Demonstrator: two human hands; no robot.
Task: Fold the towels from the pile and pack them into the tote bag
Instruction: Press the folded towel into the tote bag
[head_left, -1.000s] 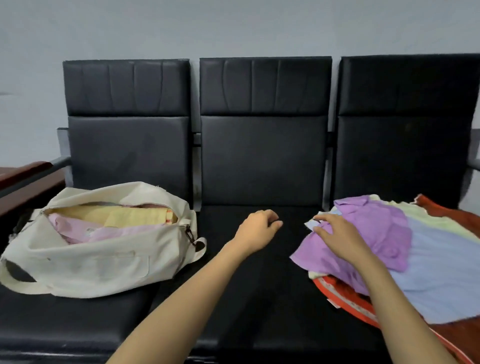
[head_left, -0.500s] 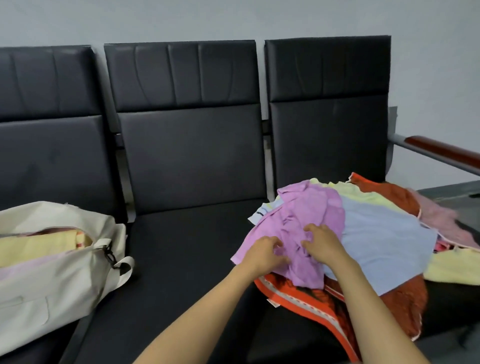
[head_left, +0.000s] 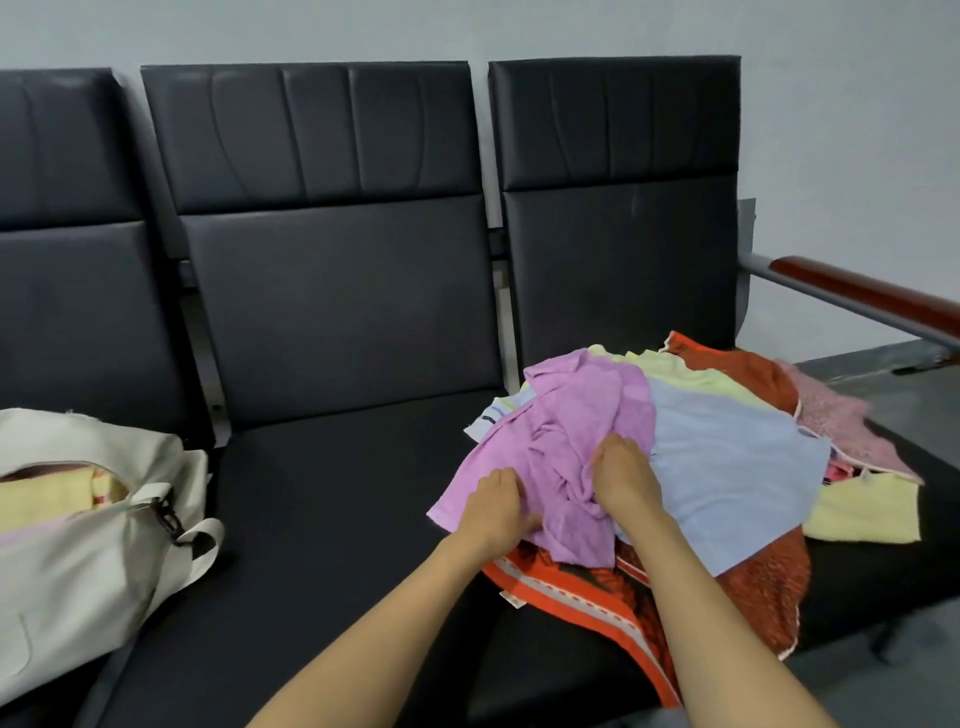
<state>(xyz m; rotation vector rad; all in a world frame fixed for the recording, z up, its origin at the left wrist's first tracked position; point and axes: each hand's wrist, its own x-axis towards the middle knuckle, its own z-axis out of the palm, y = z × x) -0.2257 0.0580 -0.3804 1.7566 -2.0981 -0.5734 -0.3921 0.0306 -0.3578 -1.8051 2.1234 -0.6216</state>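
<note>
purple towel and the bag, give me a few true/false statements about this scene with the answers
1. The left hand and right hand are both on the crumpled purple terry towel. True.
2. The cream canvas tote bag is empty. False: a yellow towel shows inside it.
3. A pale blue towel lies just right of the purple one. True.
4. The orange-red patterned towel tops the pile. False: it lies beneath the others.
5. The bag shares a seat with the pile. False: the black padded middle seat lies between them.
</note>
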